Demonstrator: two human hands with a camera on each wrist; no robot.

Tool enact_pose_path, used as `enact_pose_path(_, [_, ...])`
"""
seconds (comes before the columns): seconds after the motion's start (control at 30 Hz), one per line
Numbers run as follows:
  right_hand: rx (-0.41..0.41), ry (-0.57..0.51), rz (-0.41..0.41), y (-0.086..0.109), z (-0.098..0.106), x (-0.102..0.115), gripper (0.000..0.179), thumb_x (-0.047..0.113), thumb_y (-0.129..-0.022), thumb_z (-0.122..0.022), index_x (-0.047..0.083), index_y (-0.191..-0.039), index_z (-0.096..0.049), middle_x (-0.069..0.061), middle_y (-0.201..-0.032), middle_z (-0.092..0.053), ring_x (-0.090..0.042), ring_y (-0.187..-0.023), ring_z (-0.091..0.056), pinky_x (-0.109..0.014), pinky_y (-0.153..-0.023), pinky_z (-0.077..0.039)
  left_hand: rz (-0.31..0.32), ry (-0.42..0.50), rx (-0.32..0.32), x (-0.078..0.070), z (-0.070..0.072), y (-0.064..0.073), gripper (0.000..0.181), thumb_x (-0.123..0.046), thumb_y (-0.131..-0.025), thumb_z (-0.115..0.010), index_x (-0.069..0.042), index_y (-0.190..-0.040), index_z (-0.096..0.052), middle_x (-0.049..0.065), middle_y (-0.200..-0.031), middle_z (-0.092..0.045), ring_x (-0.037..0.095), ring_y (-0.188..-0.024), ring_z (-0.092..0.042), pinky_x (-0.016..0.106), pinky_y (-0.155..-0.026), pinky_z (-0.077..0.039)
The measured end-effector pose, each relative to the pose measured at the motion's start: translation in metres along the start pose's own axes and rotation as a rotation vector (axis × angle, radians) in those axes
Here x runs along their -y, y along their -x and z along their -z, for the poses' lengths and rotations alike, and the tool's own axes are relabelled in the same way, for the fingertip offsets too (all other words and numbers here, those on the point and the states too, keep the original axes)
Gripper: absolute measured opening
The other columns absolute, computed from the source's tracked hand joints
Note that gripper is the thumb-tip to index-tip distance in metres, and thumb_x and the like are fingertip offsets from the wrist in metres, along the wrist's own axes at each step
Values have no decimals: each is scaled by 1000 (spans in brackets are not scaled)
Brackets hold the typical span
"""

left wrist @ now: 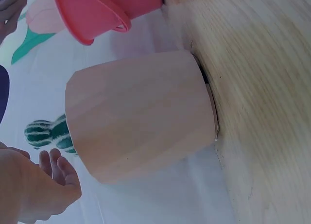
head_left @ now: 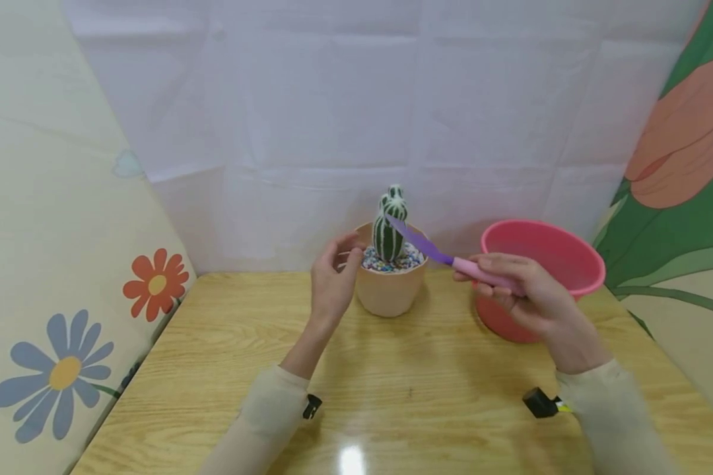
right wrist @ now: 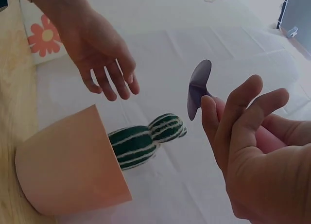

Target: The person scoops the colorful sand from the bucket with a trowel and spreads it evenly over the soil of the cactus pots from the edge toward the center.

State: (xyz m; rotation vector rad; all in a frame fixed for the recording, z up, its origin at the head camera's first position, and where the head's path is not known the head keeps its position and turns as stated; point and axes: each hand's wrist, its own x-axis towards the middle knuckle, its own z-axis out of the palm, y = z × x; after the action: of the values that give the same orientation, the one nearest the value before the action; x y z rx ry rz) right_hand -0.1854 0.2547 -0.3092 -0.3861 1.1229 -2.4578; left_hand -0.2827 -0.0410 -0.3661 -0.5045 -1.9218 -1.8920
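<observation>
In the head view a green cactus with white stripes (head_left: 386, 239) stands in a peach flower pot (head_left: 390, 294), with multicoloured pebbles (head_left: 408, 258) around its base. My right hand (head_left: 525, 287) grips the pink handle of a small garden trowel (head_left: 423, 245); its purple blade points left, at the height of the cactus. In the right wrist view the trowel blade (right wrist: 198, 88) is apart from the cactus (right wrist: 141, 141). My left hand (head_left: 335, 277) is beside the pot's left rim, fingers loosely bent and holding nothing. In the right wrist view that left hand (right wrist: 104, 54) hangs clear of the pot (right wrist: 73, 168).
A pink-red bucket (head_left: 588, 264) stands right of the pot, partly behind my right hand. Both are on a wooden table (head_left: 416, 396). A white cloth (head_left: 309, 119) hangs behind, with flower-patterned cloth (head_left: 41, 251) at the sides.
</observation>
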Motion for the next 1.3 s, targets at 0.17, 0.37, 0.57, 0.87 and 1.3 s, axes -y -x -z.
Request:
enact_pose_path(0.17, [17,-38,55,16,13,10,39,2,-111,-30,-12,-126,-63,-30,-116,-67,-22,-78,-72,-16,-60,-56,-14,-8,59,-4,-8,5,25,-9,-101,-65,1,-124,-68,16,-111,-71,29,-99,-66,23,-79,-56])
enact_pose_path(0.37, [-40,-61,115,42,31,23,41,1,-111,-29,-12,-127,-64,-30,-118,-66,-25,-85,-74,-24,-73,-61,-19,-20,131,-16,-22,14,25,-1,-100,-63,6,-123,-66,19,-109,-71,32,-98,-66,34,-80,-57])
enact_pose_path(0.57, [-171,-13,202,67,50,40,36,1,-110,-34,-12,-118,-67,-27,-121,-66,-25,-86,-73,-18,-58,-55,-127,-31,247,-9,-38,27,25,-4,-99,-66,1,-123,-68,16,-109,-72,25,-94,-67,41,-81,-60])
enact_pose_path(0.87, [-443,231,221,85,65,67,23,0,-104,-55,-6,-120,-71,-20,-118,-69,-22,-109,-68,-25,-79,-61,-214,-38,399,1,-74,41,25,0,-96,-66,2,-122,-68,13,-107,-72,22,-94,-69,31,-83,-60])
enact_pose_path(1.3, [-603,504,111,86,74,93,22,11,-98,-70,7,-118,-75,-9,-120,-71,-16,-111,-67,-21,-75,-59,-96,-125,574,6,-133,41,38,-17,-97,-67,-6,-133,-64,9,-116,-70,14,-99,-66,28,-82,-57])
